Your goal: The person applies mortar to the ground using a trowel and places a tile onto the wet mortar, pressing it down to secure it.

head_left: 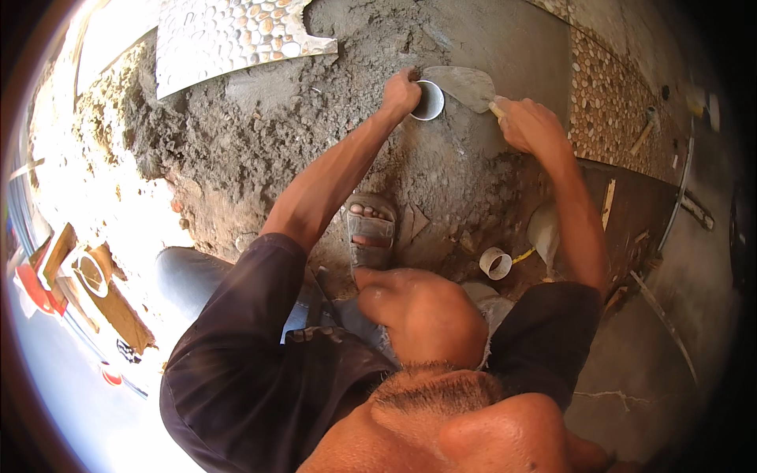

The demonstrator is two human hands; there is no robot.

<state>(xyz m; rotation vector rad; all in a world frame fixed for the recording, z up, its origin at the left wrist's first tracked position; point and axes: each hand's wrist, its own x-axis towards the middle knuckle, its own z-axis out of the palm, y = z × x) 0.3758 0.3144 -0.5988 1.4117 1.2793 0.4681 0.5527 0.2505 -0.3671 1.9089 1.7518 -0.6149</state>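
Observation:
My left hand [401, 94] is closed on the rim of a short, round grey-white pipe piece [428, 101], whose open end faces up. Wet grey mortar [359, 94] lies around and under it. In my right hand [532, 126] is the pale handle of a trowel [465, 85]. Its flat, mortar-smeared blade points left and reaches close to the pipe's far side; whether the two touch, I cannot tell. Beyond the blade the mortar is spread smoother, while left of my left hand it is rough and lumpy.
A pebble-patterned tile [236, 39] with a notched corner lies at the far left, and another pebble-patterned tile [607, 102] is at the right. Near my sandalled foot [371, 225] are a white pipe ring [495, 264] and rubble. Wood pieces [118, 307] lie at the left.

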